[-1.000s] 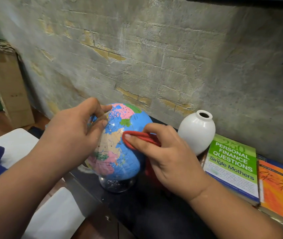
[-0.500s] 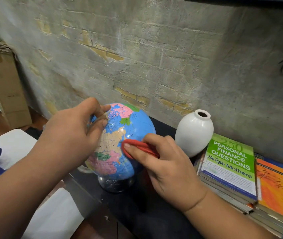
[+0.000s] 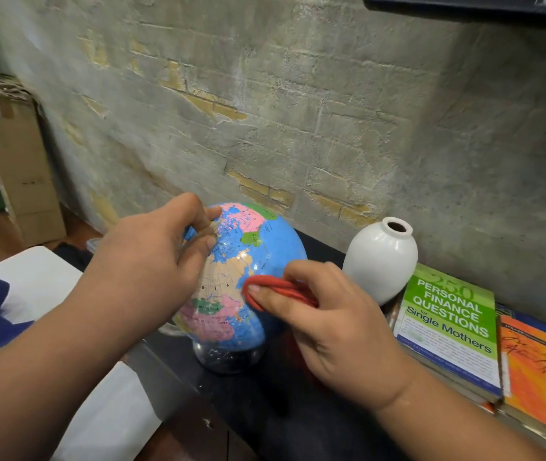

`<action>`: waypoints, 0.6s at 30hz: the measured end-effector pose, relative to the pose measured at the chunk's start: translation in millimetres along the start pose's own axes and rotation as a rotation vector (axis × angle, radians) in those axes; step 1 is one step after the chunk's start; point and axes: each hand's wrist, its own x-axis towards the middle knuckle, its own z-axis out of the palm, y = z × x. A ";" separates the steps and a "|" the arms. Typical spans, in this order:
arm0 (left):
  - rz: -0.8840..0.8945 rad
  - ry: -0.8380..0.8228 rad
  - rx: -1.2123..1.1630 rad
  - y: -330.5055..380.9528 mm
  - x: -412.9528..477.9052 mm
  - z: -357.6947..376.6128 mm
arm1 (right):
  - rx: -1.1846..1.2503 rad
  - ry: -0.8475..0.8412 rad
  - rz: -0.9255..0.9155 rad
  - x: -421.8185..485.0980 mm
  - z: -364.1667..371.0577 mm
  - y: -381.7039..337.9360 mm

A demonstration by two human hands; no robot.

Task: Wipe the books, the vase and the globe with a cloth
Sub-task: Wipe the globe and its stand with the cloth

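The left hand (image 3: pixel 146 261) grips the upper left of the globe (image 3: pixel 245 277) on the black shelf (image 3: pixel 248 410); the right hand (image 3: pixel 331 324), fingers pinched on the red cloth (image 3: pixel 278 289), presses its right flank, the unwiped surface lying leftward.

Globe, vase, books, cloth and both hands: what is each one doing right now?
Globe: upright on its stand, being wiped.
Red cloth: bunched, pressed against the globe.
Right hand: closed on the cloth.
Left hand: steadying the globe's upper left side.
White vase: upright, untouched, mouth open.
Green book: closed, flat on top of a pile.
Orange book: closed, lying flat beside it.
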 end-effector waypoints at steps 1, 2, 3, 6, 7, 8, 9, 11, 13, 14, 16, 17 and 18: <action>0.002 0.005 -0.002 0.0 -0.5 -0.1 | 0.012 -0.006 -0.008 -4.7 -0.5 1.7; 0.009 0.006 -0.003 0.2 -0.9 0.3 | 0.006 -0.023 -0.022 -6.4 -1.3 1.8; 0.018 0.005 -0.001 0.6 -1.1 1.2 | -0.016 -0.044 -0.041 -4.2 -2.1 0.7; 0.018 -0.003 0.027 2.7 -1.0 2.9 | -0.077 -0.063 -0.005 18.1 -5.2 -4.1; 0.016 0.000 0.035 3.1 -0.7 2.8 | -0.072 -0.042 0.066 26.2 -6.2 -4.6; 0.012 0.003 0.037 3.5 -0.5 2.5 | -0.047 -0.016 0.146 32.9 -7.3 -5.0; 0.009 0.005 0.034 3.7 -0.5 2.3 | -0.019 -0.002 0.203 36.9 -8.5 -5.7; 0.011 0.004 0.021 3.8 -0.9 2.2 | -0.016 -0.040 0.175 37.1 -9.3 -9.2; 0.032 0.008 0.009 2.8 -2.0 2.7 | -0.060 -0.111 0.024 33.5 -10.4 -12.2; 0.046 0.011 0.010 2.7 -2.4 3.3 | -0.076 -0.137 -0.022 34.1 -12.0 -11.2; 0.063 0.025 0.025 2.7 -2.7 3.9 | -0.060 -0.142 0.029 41.9 -15.2 -4.6; 0.066 0.032 0.031 3.1 -2.7 3.5 | -0.038 -0.122 0.100 47.8 -16.6 -0.8; 0.070 0.033 0.030 4.0 -2.6 2.8 | -0.028 -0.107 0.158 53.3 -17.6 1.7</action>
